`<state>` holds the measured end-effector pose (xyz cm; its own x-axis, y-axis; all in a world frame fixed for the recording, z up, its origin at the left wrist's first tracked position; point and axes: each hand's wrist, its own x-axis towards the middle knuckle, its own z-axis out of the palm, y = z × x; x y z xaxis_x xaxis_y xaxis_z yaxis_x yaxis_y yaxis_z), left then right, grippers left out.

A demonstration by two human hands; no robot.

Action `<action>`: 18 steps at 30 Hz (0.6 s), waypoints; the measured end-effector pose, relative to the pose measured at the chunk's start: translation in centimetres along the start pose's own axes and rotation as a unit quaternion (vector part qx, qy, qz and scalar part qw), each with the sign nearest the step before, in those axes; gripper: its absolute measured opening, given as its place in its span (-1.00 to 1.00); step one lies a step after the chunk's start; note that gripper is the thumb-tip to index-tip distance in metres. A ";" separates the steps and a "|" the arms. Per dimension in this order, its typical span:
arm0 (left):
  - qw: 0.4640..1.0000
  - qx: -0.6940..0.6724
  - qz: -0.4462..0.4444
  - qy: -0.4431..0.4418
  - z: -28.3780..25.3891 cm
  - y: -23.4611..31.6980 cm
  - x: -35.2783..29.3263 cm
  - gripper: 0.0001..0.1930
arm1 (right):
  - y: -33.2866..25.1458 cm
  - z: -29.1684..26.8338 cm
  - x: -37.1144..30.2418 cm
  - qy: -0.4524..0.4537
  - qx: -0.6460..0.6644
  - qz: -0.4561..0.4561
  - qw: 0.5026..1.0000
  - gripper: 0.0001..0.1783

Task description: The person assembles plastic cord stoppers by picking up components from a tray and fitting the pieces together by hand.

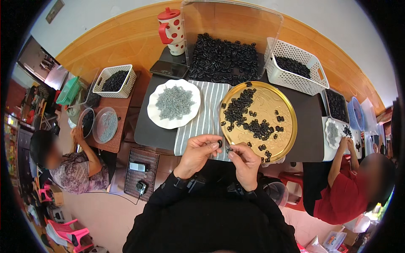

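My left hand [198, 152] pinches a small black ring-like plastic part [220, 143] between thumb and forefinger. Close to its right, my right hand [245, 163] has its fingertips closed on a small dark grey piece [228, 149], perhaps a screw; it is too small to be sure. Both hands are held at the table's front edge. Just beyond them, a round gold tray [278, 101] carries many small black parts [240, 107]. To the left, a white scalloped plate [154, 113] holds a heap of small grey screws [174, 102]. A striped cloth [207, 95] lies between plate and tray.
A clear bin [232, 19] full of black rings [223, 59] stands at the back. Beside it are a red-dotted tumbler [174, 36], a dark phone-like slab [169, 69] and a white basket [310, 86]. Co-workers sit left [80, 173] and right [348, 189].
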<state>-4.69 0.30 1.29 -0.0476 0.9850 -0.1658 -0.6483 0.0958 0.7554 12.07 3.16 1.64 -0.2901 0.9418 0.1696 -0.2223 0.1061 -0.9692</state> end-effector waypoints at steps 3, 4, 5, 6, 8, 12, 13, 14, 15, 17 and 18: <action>1.000 -0.022 -0.001 0.000 -0.2 0.0 -0.2 -0.80 | -0.4 0.5 0.2 -0.014 -0.027 -0.028 0.999 -0.80; 1.000 -0.024 -0.001 0.001 -0.2 0.0 -0.3 -0.80 | -0.5 0.6 0.2 -0.015 -0.028 -0.027 0.999 -0.80; 1.000 -0.025 -0.004 0.003 -0.3 0.0 -0.3 -0.80 | -0.6 0.8 0.2 -0.020 -0.033 -0.038 0.999 -0.80; 1.000 -0.026 -0.007 0.004 -0.4 0.1 -0.3 -0.81 | -0.7 0.9 0.3 -0.025 -0.039 -0.050 0.998 -0.80; 1.000 -0.031 -0.002 -0.002 -0.6 0.0 -0.4 -0.82 | -0.5 0.8 0.2 -0.032 -0.045 -0.051 0.997 -0.79; 1.000 -0.018 0.001 -0.008 -0.7 -0.1 -0.4 -0.84 | -0.8 1.1 0.2 -0.036 -0.048 -0.049 0.997 -0.78; 1.000 -0.019 0.001 -0.009 -0.7 -0.1 -0.4 -0.84 | -0.8 1.1 0.2 -0.037 -0.048 -0.049 0.997 -0.78; 1.000 -0.016 0.005 -0.009 -0.8 -0.1 -0.4 -0.84 | -0.7 1.1 0.2 -0.036 -0.052 -0.047 0.997 -0.79; 1.000 -0.013 0.009 -0.010 -0.8 -0.2 -0.4 -0.84 | -0.7 1.1 0.2 -0.036 -0.055 -0.045 0.997 -0.79; 1.000 -0.011 0.008 -0.006 -0.8 -0.2 -0.4 -0.84 | -0.5 1.0 0.1 -0.037 -0.058 -0.046 0.997 -0.79; 1.000 -0.009 0.008 -0.002 -0.8 -0.3 -0.4 -0.84 | -0.4 0.9 0.2 -0.039 -0.060 -0.047 0.996 -0.79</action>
<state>-5.12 -0.25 0.64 -0.0548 0.9868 -0.1521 -0.6607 0.0784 0.7466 11.26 2.97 2.27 -0.3466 0.8985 0.2695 -0.1398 0.2347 -0.9620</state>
